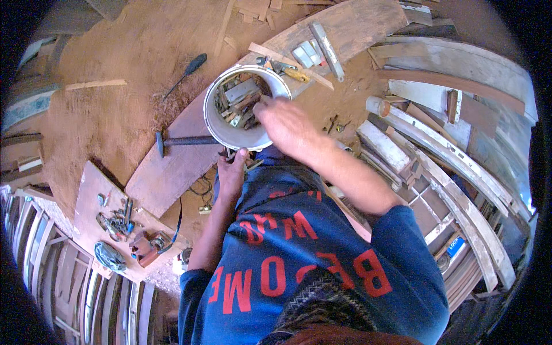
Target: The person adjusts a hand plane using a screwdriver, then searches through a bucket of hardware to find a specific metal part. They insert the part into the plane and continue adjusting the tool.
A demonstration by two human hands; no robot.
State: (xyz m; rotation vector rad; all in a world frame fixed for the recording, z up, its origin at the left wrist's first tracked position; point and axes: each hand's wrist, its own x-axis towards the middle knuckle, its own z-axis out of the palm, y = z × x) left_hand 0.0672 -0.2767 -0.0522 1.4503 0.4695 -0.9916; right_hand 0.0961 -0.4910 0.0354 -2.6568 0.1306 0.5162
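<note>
A white bucket [234, 137] stands tilted toward me, its mouth facing up. Inside it lie wood scraps, a pale block [241, 90] and small mixed bits of hardware. My right hand [287, 127] reaches over the right rim, its fingers curled down into the bucket. Whatever those fingers hold is hidden, and the hand is slightly blurred. Low on the near side, my left hand [231, 172] grips the bucket, thumb against its wall. Just left of the bucket lies a hammer [187, 141], its head on the plank and its dark handle running to the bucket's side.
A long wooden plank [161, 183] runs under the bucket. A black-handled screwdriver [187, 73] lies on the sandy floor. Beyond the bucket are a yellow-handled tool [295, 74] and a metal bar [326, 52]. Tools cover a board [92, 190] at left; timber [454, 149] is stacked right.
</note>
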